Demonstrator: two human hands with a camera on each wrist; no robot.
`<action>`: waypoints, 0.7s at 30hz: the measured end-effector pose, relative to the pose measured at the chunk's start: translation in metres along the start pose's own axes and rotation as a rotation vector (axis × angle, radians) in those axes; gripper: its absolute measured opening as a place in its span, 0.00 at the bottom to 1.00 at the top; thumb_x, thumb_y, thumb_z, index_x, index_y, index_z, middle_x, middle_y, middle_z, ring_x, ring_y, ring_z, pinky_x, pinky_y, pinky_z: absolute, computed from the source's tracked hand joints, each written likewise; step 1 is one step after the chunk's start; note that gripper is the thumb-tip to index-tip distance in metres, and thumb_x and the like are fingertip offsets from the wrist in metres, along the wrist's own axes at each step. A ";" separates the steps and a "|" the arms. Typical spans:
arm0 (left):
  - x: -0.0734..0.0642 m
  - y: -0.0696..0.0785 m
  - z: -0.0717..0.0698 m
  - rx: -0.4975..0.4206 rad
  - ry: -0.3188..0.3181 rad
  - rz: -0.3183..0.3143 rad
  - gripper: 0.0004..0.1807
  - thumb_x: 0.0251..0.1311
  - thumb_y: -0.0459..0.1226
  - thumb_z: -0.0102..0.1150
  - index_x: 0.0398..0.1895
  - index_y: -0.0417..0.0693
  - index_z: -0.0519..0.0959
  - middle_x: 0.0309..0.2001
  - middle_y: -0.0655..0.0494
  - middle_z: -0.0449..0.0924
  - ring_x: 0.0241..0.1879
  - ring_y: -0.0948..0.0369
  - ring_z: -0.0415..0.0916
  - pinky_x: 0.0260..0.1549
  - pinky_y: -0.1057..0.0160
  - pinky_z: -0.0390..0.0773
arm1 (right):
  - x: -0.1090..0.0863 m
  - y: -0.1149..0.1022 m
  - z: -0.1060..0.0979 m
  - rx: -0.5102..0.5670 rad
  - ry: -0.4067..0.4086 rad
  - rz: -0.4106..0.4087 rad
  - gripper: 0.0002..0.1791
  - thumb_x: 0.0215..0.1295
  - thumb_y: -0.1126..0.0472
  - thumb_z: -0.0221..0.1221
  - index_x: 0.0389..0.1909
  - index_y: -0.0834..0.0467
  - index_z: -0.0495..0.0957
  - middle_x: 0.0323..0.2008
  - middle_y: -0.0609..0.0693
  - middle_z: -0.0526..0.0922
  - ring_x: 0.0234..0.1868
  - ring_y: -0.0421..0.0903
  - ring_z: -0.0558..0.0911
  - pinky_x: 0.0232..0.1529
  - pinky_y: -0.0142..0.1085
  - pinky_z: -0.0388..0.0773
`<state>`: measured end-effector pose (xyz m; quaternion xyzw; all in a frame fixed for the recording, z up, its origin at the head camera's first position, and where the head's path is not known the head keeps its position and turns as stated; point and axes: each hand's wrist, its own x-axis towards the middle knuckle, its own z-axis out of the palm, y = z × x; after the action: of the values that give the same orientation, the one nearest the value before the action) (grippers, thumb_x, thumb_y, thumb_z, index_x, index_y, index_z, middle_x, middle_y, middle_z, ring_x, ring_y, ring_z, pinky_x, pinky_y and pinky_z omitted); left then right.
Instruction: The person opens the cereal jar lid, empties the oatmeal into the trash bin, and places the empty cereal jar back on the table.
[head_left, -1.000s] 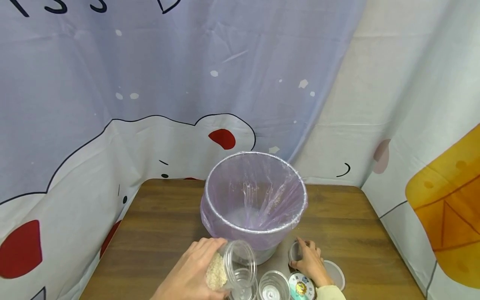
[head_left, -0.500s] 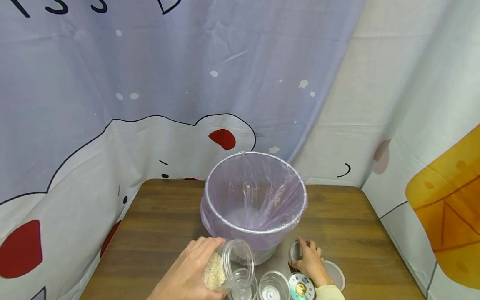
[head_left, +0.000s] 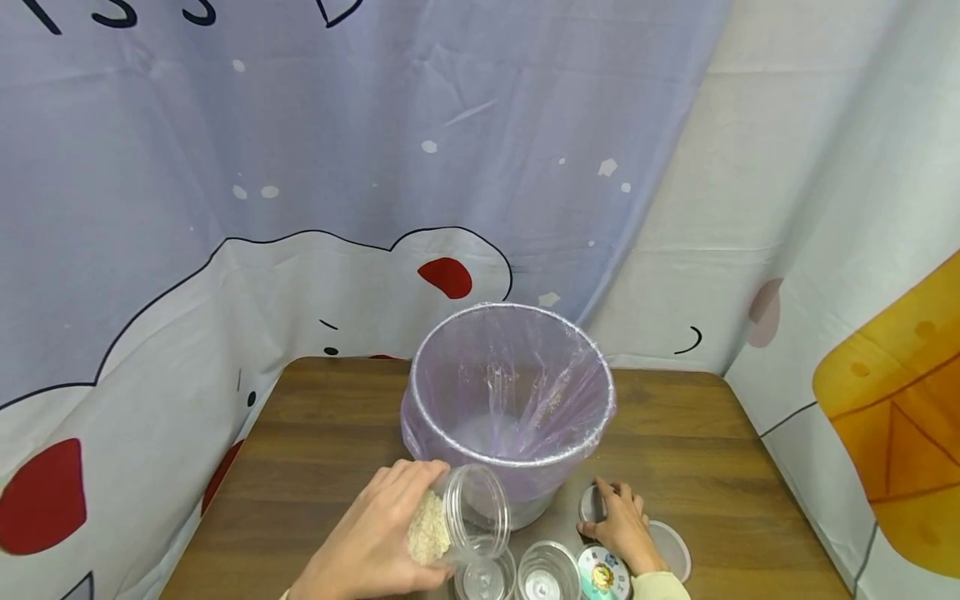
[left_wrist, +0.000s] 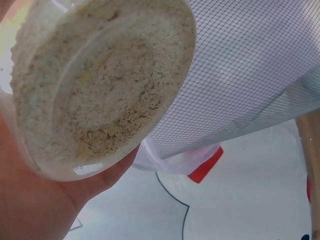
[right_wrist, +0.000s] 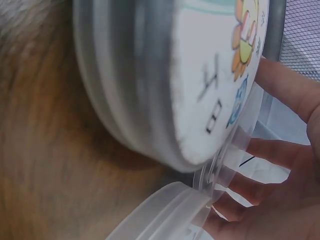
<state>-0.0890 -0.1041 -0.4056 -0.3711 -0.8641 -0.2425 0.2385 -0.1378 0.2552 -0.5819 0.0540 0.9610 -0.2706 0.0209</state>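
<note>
My left hand grips a clear plastic jar of pale, rice-like grains. The jar is tipped on its side, its uncovered mouth facing right. In the left wrist view, the grains show through the jar's base. Just below the mouth stands an open clear jar, with a second clear jar to its right. By the bin's foot, my right hand holds another clear jar, thumb and fingers round its rim. Close under that wrist sits a round container with a cartoon-printed top.
A mesh bin with a thin purple liner stands mid-table behind the jars. A translucent white lid lies right of my right hand. The wooden table runs back to a printed curtain.
My left hand and its tipped jar have risen a little, uncovering more of the jar below. My right hand has stayed in place.
</note>
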 end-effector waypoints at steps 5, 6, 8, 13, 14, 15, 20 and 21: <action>0.003 0.000 -0.004 0.012 -0.005 -0.007 0.49 0.18 0.56 0.72 0.53 0.49 0.69 0.47 0.65 0.72 0.43 0.66 0.68 0.36 0.65 0.69 | 0.001 0.001 0.000 -0.009 -0.014 -0.002 0.48 0.38 0.53 0.72 0.63 0.63 0.63 0.56 0.68 0.64 0.54 0.68 0.61 0.44 0.58 0.63; 0.003 0.000 -0.005 0.012 -0.014 -0.009 0.49 0.19 0.57 0.72 0.54 0.49 0.69 0.47 0.65 0.72 0.43 0.66 0.68 0.37 0.65 0.69 | 0.001 0.001 0.000 -0.012 -0.015 -0.002 0.48 0.38 0.53 0.71 0.63 0.64 0.63 0.56 0.68 0.64 0.54 0.68 0.61 0.44 0.58 0.63; 0.004 0.000 -0.006 0.018 -0.024 -0.011 0.49 0.20 0.57 0.71 0.54 0.49 0.69 0.47 0.64 0.72 0.43 0.65 0.68 0.37 0.64 0.69 | 0.001 0.001 -0.001 -0.017 -0.017 -0.005 0.48 0.38 0.53 0.71 0.62 0.64 0.63 0.56 0.69 0.63 0.54 0.68 0.61 0.44 0.58 0.63; 0.005 0.000 -0.010 0.031 -0.023 -0.012 0.49 0.19 0.56 0.72 0.54 0.48 0.69 0.46 0.63 0.72 0.44 0.65 0.68 0.37 0.64 0.69 | -0.001 0.000 -0.002 -0.021 -0.012 -0.009 0.48 0.38 0.52 0.71 0.61 0.66 0.63 0.56 0.70 0.63 0.54 0.68 0.60 0.44 0.59 0.63; 0.005 0.000 -0.011 0.030 -0.024 -0.014 0.49 0.19 0.56 0.72 0.54 0.48 0.69 0.46 0.63 0.72 0.44 0.65 0.68 0.37 0.64 0.69 | -0.001 0.000 -0.002 -0.020 -0.013 -0.010 0.48 0.38 0.51 0.71 0.61 0.66 0.63 0.56 0.70 0.63 0.54 0.69 0.60 0.44 0.59 0.62; 0.005 0.000 -0.012 0.030 -0.024 -0.015 0.49 0.19 0.55 0.72 0.54 0.47 0.69 0.46 0.63 0.73 0.44 0.65 0.68 0.37 0.64 0.69 | -0.001 0.000 -0.002 -0.018 -0.013 -0.010 0.48 0.39 0.50 0.71 0.61 0.66 0.63 0.56 0.70 0.62 0.55 0.69 0.59 0.45 0.60 0.62; 0.004 -0.002 -0.016 0.027 -0.027 -0.024 0.49 0.18 0.54 0.73 0.54 0.47 0.69 0.47 0.62 0.73 0.44 0.64 0.68 0.37 0.64 0.69 | 0.000 0.000 -0.006 0.016 0.003 -0.027 0.48 0.44 0.49 0.69 0.62 0.68 0.60 0.60 0.71 0.57 0.59 0.70 0.55 0.53 0.64 0.54; 0.004 -0.002 -0.016 0.027 -0.027 -0.026 0.49 0.17 0.54 0.73 0.54 0.47 0.69 0.47 0.62 0.73 0.44 0.64 0.69 0.37 0.63 0.69 | 0.000 0.000 -0.007 0.026 0.009 -0.031 0.47 0.45 0.50 0.69 0.63 0.68 0.60 0.60 0.71 0.57 0.59 0.70 0.54 0.54 0.64 0.52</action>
<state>-0.0894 -0.1130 -0.3911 -0.3600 -0.8751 -0.2289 0.2287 -0.1384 0.2588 -0.5757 0.0406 0.9582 -0.2830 0.0115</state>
